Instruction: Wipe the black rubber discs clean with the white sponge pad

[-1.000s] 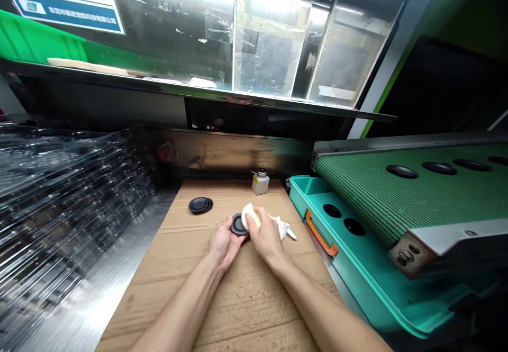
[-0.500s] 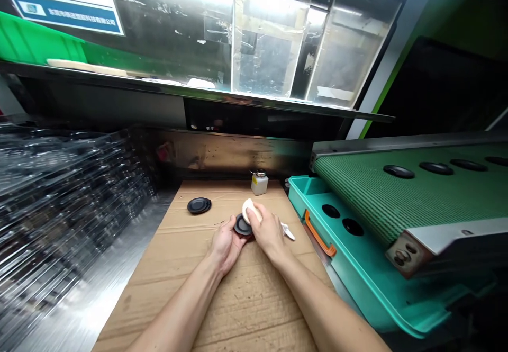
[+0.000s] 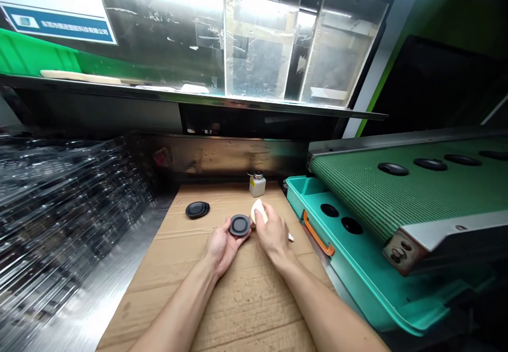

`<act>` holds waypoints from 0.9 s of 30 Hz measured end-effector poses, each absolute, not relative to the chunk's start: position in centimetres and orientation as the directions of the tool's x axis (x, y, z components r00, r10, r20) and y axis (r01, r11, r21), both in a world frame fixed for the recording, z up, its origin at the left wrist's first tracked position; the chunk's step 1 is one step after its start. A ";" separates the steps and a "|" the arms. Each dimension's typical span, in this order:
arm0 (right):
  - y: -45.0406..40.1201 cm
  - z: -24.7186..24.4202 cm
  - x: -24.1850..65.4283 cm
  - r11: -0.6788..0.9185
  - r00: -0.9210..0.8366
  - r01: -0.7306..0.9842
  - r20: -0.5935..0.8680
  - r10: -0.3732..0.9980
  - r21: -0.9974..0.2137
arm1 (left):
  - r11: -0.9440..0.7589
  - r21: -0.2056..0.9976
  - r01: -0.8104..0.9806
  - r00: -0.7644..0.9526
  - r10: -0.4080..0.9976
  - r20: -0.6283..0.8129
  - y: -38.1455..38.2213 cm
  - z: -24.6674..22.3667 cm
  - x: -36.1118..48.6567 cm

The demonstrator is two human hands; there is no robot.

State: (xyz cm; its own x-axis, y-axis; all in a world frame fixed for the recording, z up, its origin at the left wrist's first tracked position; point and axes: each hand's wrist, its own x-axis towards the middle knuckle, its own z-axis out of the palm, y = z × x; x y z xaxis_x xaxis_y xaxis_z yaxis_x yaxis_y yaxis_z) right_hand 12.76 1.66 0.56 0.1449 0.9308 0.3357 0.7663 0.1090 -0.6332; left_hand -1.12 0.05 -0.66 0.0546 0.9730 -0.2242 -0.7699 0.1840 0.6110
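Observation:
Over the cardboard sheet [image 3: 246, 299], my left hand [image 3: 223, 246] holds a round black disc [image 3: 240, 225] by its rim, its flat ringed face turned up. My right hand [image 3: 273, 233] pinches a white pad [image 3: 259, 210] just right of the disc; the two look slightly apart. Part of a small white object [image 3: 291, 237] shows beside my right hand. Further left, other black discs [image 3: 197, 209] lie overlapping on the cardboard. A small white bottle [image 3: 257, 184] with a metal-looking top stands at the cardboard's far edge.
A green conveyor belt [image 3: 357, 182] on the right carries several black discs. Below it sits a teal bin [image 3: 381, 288] with an orange handle and two black discs. Stacked clear plastic trays [image 3: 59, 209] fill the left. A metal shelf [image 3: 238, 103] crosses behind.
My right hand with the white pad has moved off the black disc to the right, so the disc's whole face shows. The view has shifted slightly.

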 end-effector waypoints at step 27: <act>1.0 -0.1 13.9 0.285 0.009 0.696 0.405 0.914 -0.660 | -0.096 0.772 -0.629 -0.143 0.990 0.006 -1.9 2.6 -2.1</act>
State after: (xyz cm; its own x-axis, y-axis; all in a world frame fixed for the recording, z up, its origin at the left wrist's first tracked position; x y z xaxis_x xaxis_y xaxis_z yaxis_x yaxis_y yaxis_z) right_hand 13.90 0.98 -0.12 0.0092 0.9144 0.4046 0.6956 0.2848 -0.6596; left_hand -2.15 -1.89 2.60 -0.1430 0.9897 0.0064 -0.6288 -0.0959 0.7716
